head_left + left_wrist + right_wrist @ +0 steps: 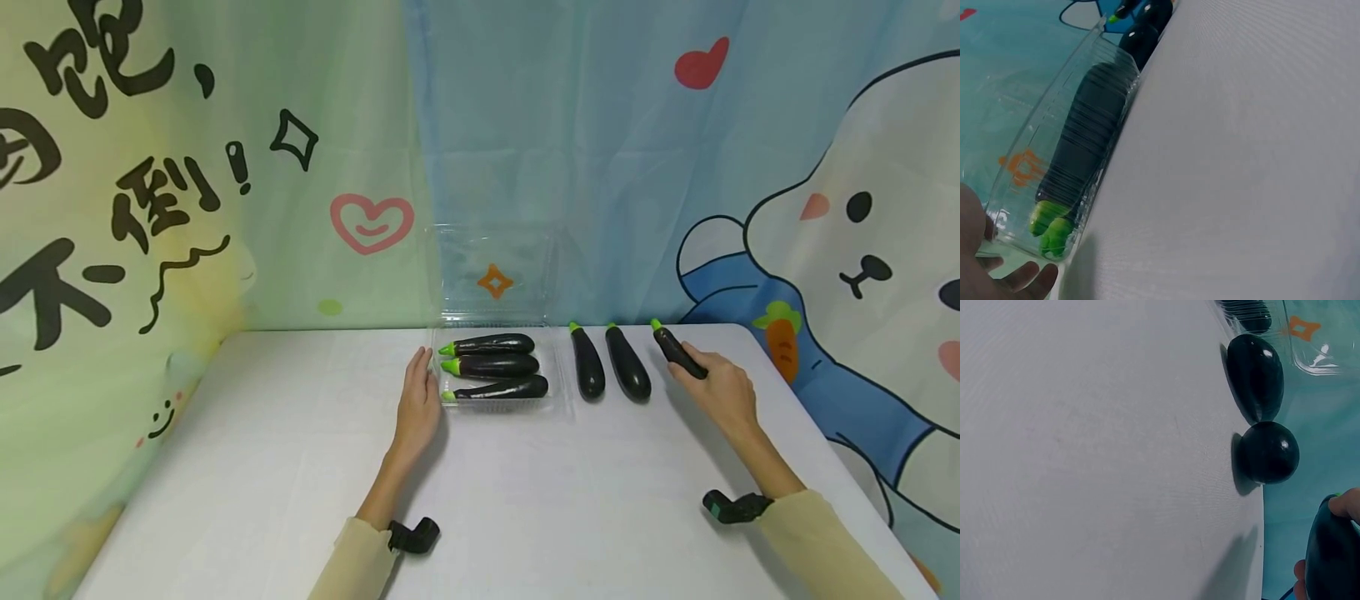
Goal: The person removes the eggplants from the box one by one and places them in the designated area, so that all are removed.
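Note:
My right hand (722, 390) grips a dark eggplant (677, 353) by its thick lower end, its green tip pointing to the back of the table. In the right wrist view that eggplant (1332, 556) lies between thumb and fingers. At the left side of a clear plastic box (555, 392), my left hand (420, 404) rests with extended fingers against the wall. Three eggplants lie in the box, the middle one (495, 367) among them, green ends to the left. The box's clear lid (495, 250) stands raised at the back.
Between the box and my right hand lie two more eggplants, one nearer the box (588, 367) and one farther right (628, 367). A white table (525, 500) reaches back to a printed curtain (615, 125). Each wrist wears a black camera.

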A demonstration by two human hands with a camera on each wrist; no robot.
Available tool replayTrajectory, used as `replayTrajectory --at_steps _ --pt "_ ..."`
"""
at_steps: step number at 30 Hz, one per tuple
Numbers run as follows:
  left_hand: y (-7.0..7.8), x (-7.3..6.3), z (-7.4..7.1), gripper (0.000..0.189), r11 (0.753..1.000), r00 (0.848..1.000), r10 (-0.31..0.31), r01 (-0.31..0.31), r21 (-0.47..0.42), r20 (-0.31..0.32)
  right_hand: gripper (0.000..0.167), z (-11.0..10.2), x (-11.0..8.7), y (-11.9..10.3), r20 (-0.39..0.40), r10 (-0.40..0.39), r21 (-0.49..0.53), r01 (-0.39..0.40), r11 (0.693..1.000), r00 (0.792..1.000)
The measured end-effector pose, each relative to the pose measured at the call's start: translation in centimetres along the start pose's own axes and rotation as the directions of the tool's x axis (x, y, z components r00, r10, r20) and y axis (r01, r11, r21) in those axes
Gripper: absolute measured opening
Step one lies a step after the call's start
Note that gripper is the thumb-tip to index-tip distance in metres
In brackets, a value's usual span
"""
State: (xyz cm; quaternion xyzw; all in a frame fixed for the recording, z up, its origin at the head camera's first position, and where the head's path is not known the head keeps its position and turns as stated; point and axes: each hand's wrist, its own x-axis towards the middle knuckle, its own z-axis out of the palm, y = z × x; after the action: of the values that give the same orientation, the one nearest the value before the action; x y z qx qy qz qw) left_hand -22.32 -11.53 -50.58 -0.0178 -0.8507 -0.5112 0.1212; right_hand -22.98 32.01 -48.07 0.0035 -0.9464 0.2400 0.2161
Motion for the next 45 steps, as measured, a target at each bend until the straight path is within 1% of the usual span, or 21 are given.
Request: replayTrajectory --at_steps 2,11,17,22,29,36,39,45 --pt "0.1 0.0 0.0 0.046 1.0 1.0 0.004 -0.004 0.0 0.0 0.049 0.1 0.1 0.0 -0.003 0.003 0.004 -0.003 1.0 1.0" --pt "0.3 -0.1 -0.1 0.046 1.0 1.0 -0.018 0.018 0.002 -0.003 0.05 0.1 0.3 -0.6 0.011 0.041 -0.005 -0.041 0.999 0.999" --pt "0.2 -0.1 -0.2 0.046 1.0 1.0 -0.016 0.016 0.009 -0.005 0.05 0.2 0.5 -0.9 0.024 0.053 -0.018 -0.053 0.998 0.998" --pt "0.0 -0.1 -0.2 0.046 1.0 1.0 -0.019 0.019 0.008 0.006 0.049 0.4 0.7 -0.8 0.039 0.055 -0.002 -0.055 0.999 0.998" --pt "0.0 -0.1 0.1 0.046 0.999 0.999 0.036 -0.036 0.003 -0.029 0.049 0.5 0.9 -0.7 0.054 0.09 0.005 -0.09 0.996 0.995" --pt "0.2 -0.1 0.0 0.046 1.0 1.0 0.003 -0.003 0.0 0.001 0.05 0.9 1.2 -0.6 0.083 0.13 0.01 -0.131 0.991 0.988" --pt "0.3 0.0 -0.1 0.046 1.0 1.0 -0.002 0.002 0.004 0.007 0.05 1.1 1.3 -0.4 0.093 0.146 0.024 -0.149 0.989 0.985" --pt "0.3 -0.1 -0.2 0.046 1.0 1.0 -0.011 0.011 -0.001 0.011 0.05 1.2 1.5 -0.5 0.086 0.135 0.024 -0.137 0.99 0.987"
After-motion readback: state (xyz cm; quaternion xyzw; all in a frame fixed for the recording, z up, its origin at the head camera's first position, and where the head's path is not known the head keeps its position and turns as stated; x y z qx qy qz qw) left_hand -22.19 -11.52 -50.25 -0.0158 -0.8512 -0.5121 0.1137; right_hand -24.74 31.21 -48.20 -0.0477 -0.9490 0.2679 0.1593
